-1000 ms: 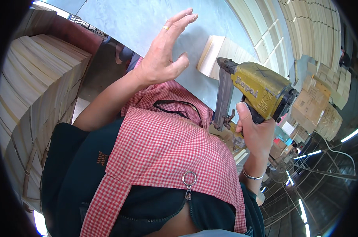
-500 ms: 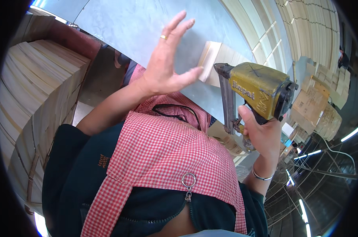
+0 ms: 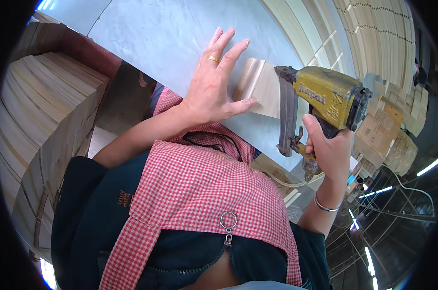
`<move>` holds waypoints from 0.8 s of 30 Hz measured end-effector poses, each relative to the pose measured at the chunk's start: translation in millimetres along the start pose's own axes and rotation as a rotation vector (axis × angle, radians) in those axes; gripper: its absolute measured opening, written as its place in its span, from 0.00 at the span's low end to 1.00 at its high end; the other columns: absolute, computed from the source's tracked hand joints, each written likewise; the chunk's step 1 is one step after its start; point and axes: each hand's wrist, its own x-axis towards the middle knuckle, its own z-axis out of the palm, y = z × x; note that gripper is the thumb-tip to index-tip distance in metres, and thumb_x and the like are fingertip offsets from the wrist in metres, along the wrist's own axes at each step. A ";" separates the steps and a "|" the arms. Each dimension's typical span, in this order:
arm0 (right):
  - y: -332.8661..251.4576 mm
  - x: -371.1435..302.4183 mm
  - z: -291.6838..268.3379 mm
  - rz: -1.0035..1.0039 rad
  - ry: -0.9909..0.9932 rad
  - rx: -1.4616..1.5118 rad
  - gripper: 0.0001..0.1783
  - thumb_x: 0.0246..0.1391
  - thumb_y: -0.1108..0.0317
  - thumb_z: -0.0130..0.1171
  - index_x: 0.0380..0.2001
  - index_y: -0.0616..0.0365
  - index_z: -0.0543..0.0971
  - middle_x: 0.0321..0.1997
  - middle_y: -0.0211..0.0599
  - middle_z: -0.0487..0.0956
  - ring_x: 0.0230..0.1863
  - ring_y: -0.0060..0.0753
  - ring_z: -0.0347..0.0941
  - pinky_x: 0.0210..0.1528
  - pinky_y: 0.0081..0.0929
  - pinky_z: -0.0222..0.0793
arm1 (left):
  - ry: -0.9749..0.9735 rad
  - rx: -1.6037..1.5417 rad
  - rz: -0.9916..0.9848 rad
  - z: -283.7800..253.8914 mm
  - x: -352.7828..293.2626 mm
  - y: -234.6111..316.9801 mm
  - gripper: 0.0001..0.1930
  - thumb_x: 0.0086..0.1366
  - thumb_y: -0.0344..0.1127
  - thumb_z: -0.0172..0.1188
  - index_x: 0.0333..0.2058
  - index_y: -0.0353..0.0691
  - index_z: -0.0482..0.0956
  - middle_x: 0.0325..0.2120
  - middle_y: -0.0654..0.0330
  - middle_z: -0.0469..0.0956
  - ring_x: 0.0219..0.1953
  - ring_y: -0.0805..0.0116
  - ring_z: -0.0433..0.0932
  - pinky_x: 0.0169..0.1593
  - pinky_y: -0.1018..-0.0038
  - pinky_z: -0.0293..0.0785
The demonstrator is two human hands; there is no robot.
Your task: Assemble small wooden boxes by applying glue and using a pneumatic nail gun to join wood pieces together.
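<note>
My right hand point(image 3: 329, 145) is wrapped round the handle of a yellow nail gun point(image 3: 320, 89) with a dark magazine and nose. The gun's nose is raised near a pale wooden block point(image 3: 268, 94) on the grey worktable point(image 3: 146, 41); I cannot tell whether they touch. The block has a grooved edge on its left side. Beside that edge my left hand point(image 3: 211, 84) is open, fingers spread, with a ring on one finger. Its thumb lies at the block's near left corner; whether it touches is unclear.
Long pale wooden strips point(image 3: 381, 38) are stacked along the far right. More stacked boards point(image 3: 40, 96) stand at my left. Cardboard boxes point(image 3: 376, 125) are piled to the right, and a pale hose point(image 3: 291, 184) runs below the gun.
My left hand has come nearer and slightly right, to the block's side. The nail gun has shifted right and slightly away in my right hand. More of the block's top now shows.
</note>
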 end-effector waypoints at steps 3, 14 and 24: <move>-2.9 3.1 -2.4 -0.009 -0.019 -0.024 0.18 0.55 0.66 0.70 0.43 0.66 0.77 0.23 0.32 0.77 0.13 0.18 0.67 0.14 0.16 0.64 | -0.005 0.014 -0.001 0.1 0.2 0.8 0.51 0.45 0.45 0.77 0.68 0.46 0.61 0.72 0.46 0.49 0.75 0.38 0.45 0.72 0.45 0.54; 45.1 2.6 -45.5 0.045 0.188 0.053 0.16 0.55 0.66 0.70 0.40 0.65 0.78 0.20 0.29 0.76 0.13 0.18 0.66 0.14 0.16 0.62 | -0.271 0.268 0.287 -2.7 34.4 44.6 0.34 0.46 0.49 0.76 0.49 0.40 0.74 0.66 0.44 0.61 0.72 0.43 0.55 0.71 0.45 0.52; 67.2 2.1 -51.6 0.003 0.137 0.067 0.14 0.55 0.66 0.70 0.38 0.64 0.79 0.19 0.28 0.75 0.12 0.17 0.65 0.13 0.16 0.60 | -0.520 0.546 0.451 62.3 61.9 63.2 0.28 0.40 0.48 0.76 0.40 0.42 0.80 0.48 0.52 0.75 0.50 0.56 0.70 0.61 0.55 0.62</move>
